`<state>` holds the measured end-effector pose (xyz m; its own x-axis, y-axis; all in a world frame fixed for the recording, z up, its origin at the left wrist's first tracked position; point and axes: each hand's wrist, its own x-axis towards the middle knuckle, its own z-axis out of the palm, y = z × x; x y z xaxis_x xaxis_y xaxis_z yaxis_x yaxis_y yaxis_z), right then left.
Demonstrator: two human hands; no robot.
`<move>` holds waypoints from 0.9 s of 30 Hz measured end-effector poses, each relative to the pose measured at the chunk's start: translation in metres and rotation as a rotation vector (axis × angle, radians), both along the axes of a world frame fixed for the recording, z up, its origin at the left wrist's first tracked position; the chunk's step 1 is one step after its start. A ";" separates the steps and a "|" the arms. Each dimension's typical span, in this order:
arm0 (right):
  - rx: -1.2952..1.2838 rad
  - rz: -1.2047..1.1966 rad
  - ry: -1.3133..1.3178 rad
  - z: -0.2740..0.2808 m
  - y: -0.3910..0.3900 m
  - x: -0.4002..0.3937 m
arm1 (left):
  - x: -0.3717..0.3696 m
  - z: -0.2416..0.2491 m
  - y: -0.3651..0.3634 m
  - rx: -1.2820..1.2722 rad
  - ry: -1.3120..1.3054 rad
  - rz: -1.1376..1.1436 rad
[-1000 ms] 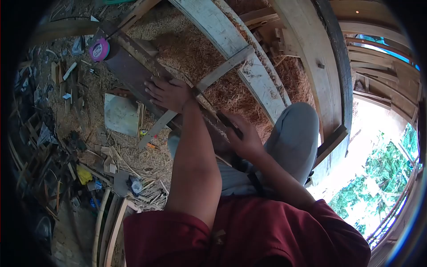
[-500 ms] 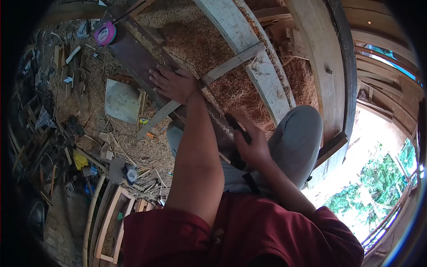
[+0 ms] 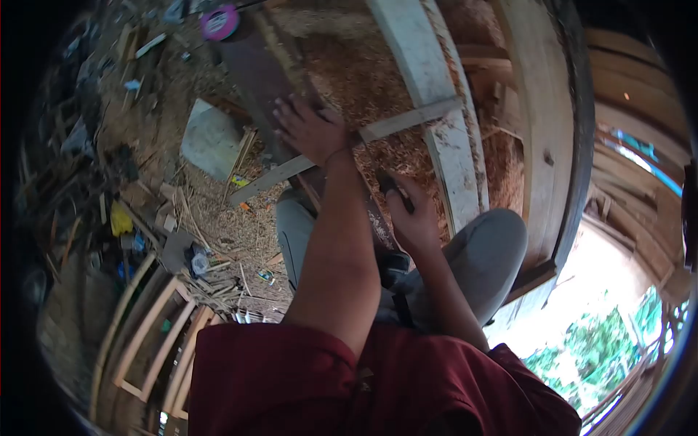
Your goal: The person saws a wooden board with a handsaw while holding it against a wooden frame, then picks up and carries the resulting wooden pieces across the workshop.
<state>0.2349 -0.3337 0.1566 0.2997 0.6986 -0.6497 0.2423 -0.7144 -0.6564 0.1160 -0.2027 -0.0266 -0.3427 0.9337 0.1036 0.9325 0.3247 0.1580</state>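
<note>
My left hand (image 3: 314, 132) lies with fingers spread on a long brown board (image 3: 254, 76) that runs from the upper left down beneath me. A narrow wooden strip (image 3: 270, 179) crosses the board just below that hand. My right hand (image 3: 416, 221) is closed around a dark-handled tool (image 3: 387, 182) beside the board's right edge. The tool's working end cannot be made out. On the board's far end sits a round pink object (image 3: 219, 22) with a pale label.
A curved whitish timber (image 3: 429, 94) and a broad curved plank (image 3: 534, 116) stand on the right. Sawdust and wood shavings (image 3: 349, 65) cover the ground. Scrap wood lies at left near a pale flat panel (image 3: 209, 139), with wooden frames (image 3: 153, 334) at lower left.
My view has shifted, so the board and pink object sit farther up and right. The left hand stays on the board; the right hand still holds the dark tool.
</note>
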 end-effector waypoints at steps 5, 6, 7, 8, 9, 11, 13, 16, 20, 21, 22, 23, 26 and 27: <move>0.063 -0.036 0.068 0.012 -0.019 -0.006 | 0.003 0.004 0.002 -0.015 -0.040 0.027; 0.042 -0.067 0.120 0.036 -0.026 -0.002 | 0.002 0.005 0.000 -0.017 -0.040 0.026; 0.017 -0.103 0.168 0.049 -0.031 0.001 | 0.000 0.004 -0.003 -0.019 -0.042 0.020; 0.056 -0.072 0.136 0.043 -0.035 0.002 | 0.000 0.005 -0.002 -0.014 -0.051 0.017; 0.098 -0.036 0.105 0.031 -0.041 0.002 | 0.001 0.005 0.000 -0.006 -0.061 0.019; 0.118 -0.008 0.064 0.009 -0.031 0.002 | 0.002 0.004 0.001 -0.009 -0.061 0.024; 0.045 -0.030 0.057 -0.016 -0.001 -0.007 | 0.001 0.004 -0.001 -0.021 -0.054 0.032; 0.114 0.005 0.069 -0.012 -0.010 -0.007 | 0.001 0.005 0.001 -0.017 -0.058 0.029; 0.095 -0.138 0.195 0.028 -0.049 -0.003 | 0.001 0.009 -0.003 0.005 -0.075 0.018; 0.121 -0.108 0.172 0.025 -0.047 -0.004 | 0.002 0.010 0.000 0.010 -0.083 0.019; 0.144 -0.083 0.148 0.018 -0.045 -0.006 | 0.003 0.011 -0.001 0.006 -0.086 0.021; 0.172 -0.055 0.126 0.010 -0.039 -0.007 | 0.004 0.011 0.001 0.007 -0.088 0.025; 0.047 0.019 0.050 -0.026 0.008 -0.017 | 0.001 0.010 0.000 -0.014 -0.076 0.021; 0.070 0.004 0.074 -0.026 0.004 -0.017 | 0.001 0.010 0.000 -0.021 -0.073 0.020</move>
